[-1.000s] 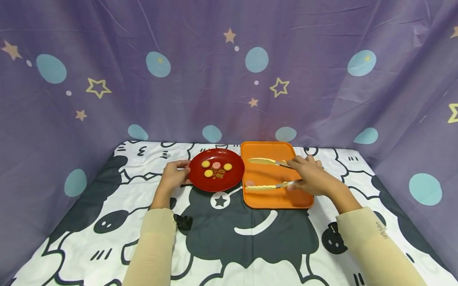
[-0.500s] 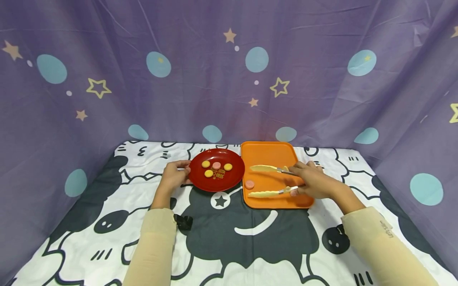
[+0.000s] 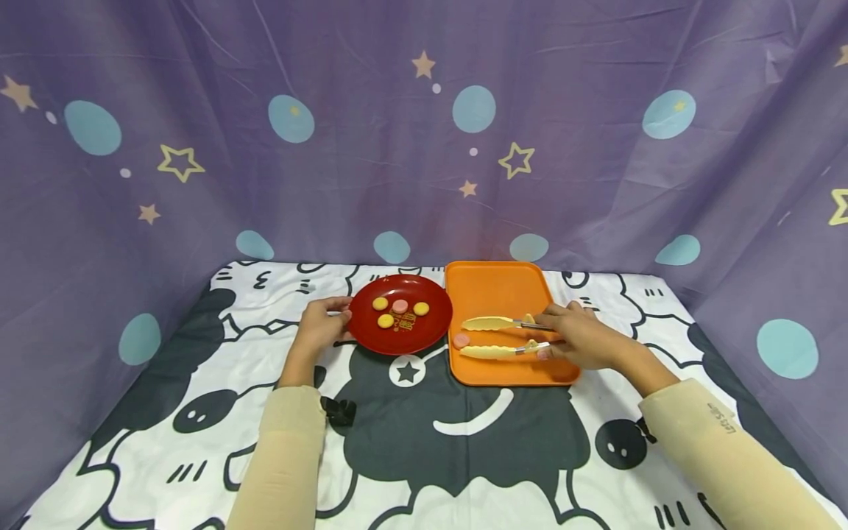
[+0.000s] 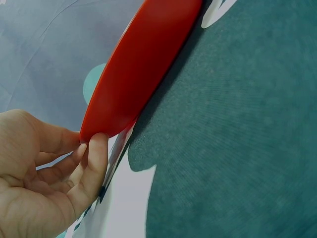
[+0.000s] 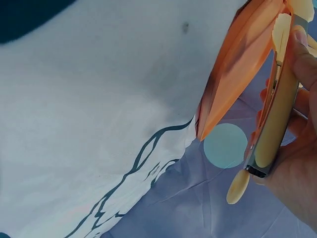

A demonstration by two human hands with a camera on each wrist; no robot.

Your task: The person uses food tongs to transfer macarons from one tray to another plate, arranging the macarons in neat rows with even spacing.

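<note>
My left hand (image 3: 323,324) pinches the left rim of a red plate (image 3: 371,335) between thumb and fingers; the left wrist view shows the plate's underside (image 4: 143,64). Three small yellow discs (image 3: 421,309) and a pink disc (image 3: 400,306) lie on the plate. My right hand (image 3: 583,337) grips a pair of tongs (image 3: 490,352) with pale yellow tips and metal arms, spread apart over an orange tray (image 3: 493,283). Another pink disc (image 3: 461,340) lies by the tray's left edge, at the tongs' tips and level with the gap between them.
The tray stands right beside the plate. A white cloth (image 3: 391,500) with a black cartoon print covers the table. Purple curtain (image 3: 371,184) with stars and blue ovals hangs behind and at both sides.
The tongs first widened and uncovered the pink disc on the tray, shifting towards the near side. Their tips have since come closer together. The left hand and plate stay put.
</note>
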